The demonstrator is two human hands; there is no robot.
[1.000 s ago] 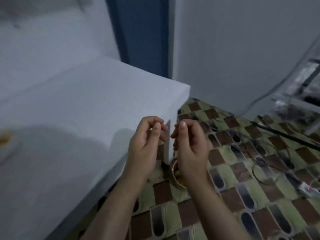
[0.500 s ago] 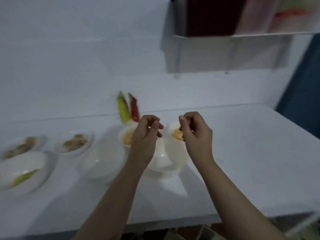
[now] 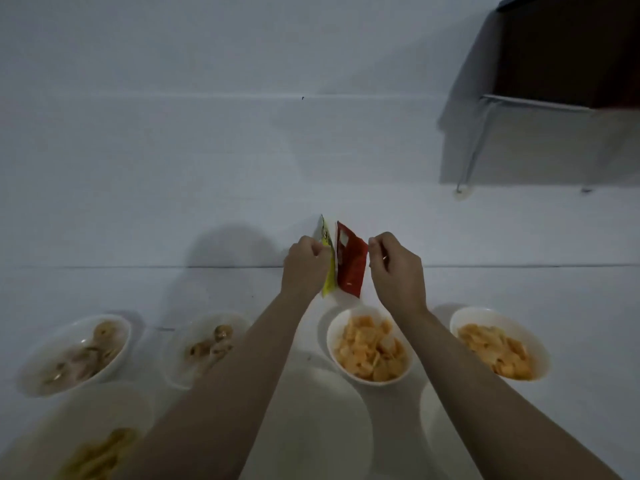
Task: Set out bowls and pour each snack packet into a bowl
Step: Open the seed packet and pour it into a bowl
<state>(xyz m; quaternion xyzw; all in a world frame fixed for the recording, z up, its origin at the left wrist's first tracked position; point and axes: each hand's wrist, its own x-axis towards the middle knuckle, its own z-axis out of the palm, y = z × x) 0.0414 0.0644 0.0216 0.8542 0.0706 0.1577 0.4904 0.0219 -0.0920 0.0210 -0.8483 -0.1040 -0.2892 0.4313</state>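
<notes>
White tabletop (image 3: 519, 299) against a white wall: my left hand (image 3: 304, 268) and right hand (image 3: 398, 268), fingers curled, flank yellow (image 3: 327, 268) and red snack packets (image 3: 351, 265) propped upright at the far edge; whether either grips, I cannot tell. Filled white bowls (image 3: 370, 344) sit nearer.

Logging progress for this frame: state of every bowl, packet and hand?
yellow packet: upright against wall, beside left hand
red packet: upright against wall
two right bowls: orange chips inside
two left bowls: brown ring snacks inside
left hand: fingers curled
right hand: fingers curled
</notes>
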